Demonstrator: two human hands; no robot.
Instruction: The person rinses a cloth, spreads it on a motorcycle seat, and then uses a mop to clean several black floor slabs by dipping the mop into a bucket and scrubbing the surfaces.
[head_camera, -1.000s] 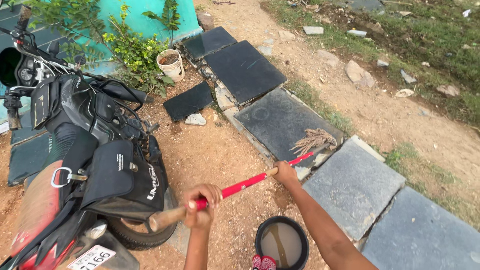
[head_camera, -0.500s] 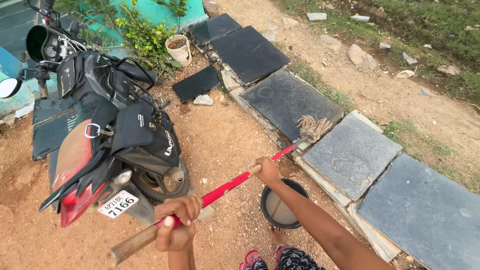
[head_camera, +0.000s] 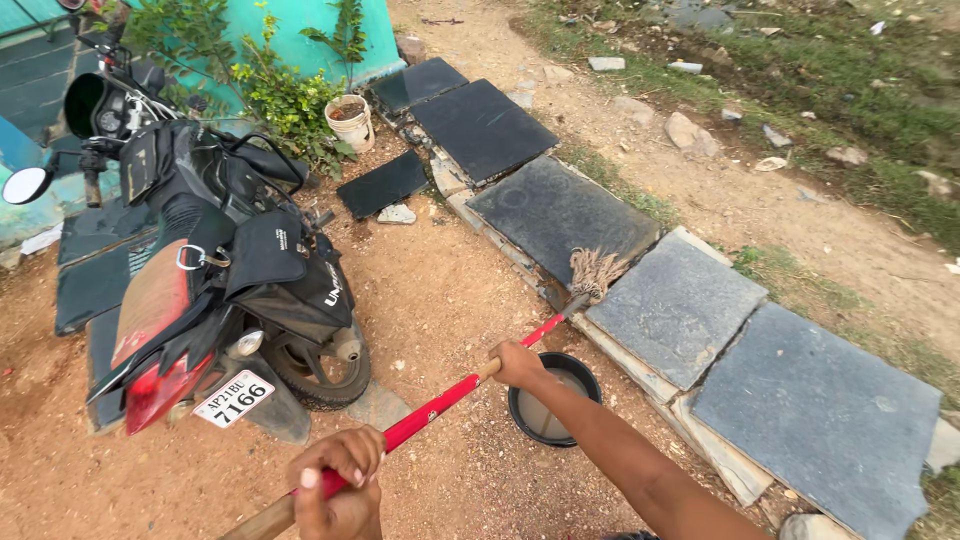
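Both hands on the mop (head_camera: 480, 375). Left hand (head_camera: 335, 490) wrapped tight around the near end, where the red sleeve meets the bare wooden butt, bottom centre of frame. Right hand (head_camera: 517, 364) closed around the shaft further up, at a wooden section between red parts. Shaft runs diagonally up-right; stringy mop head (head_camera: 596, 272) sits on the edge of a dark stone slab (head_camera: 555, 215), just above the seam toward the next grey slab (head_camera: 680, 305).

Black bucket (head_camera: 553, 398) with murky water on the dirt, directly under the right forearm, just beside the slab row.

Labels/signs: white rectangular number plate (head_camera: 233, 399) with dark characters at the tail of the parked motorcycle (head_camera: 200, 270), lower left. Black saddlebag (head_camera: 300, 275) on its side carries white lettering. White pot (head_camera: 350, 120) with soil by the green shrub, top centre-left, against a teal wall.

Versus half a second ago: mop head pulled back left along the slab, away from the seam with the grey slab. Left hand sits lower in frame, less of the wooden butt visible. Bucket and motorcycle unmoved; view shifted slightly.
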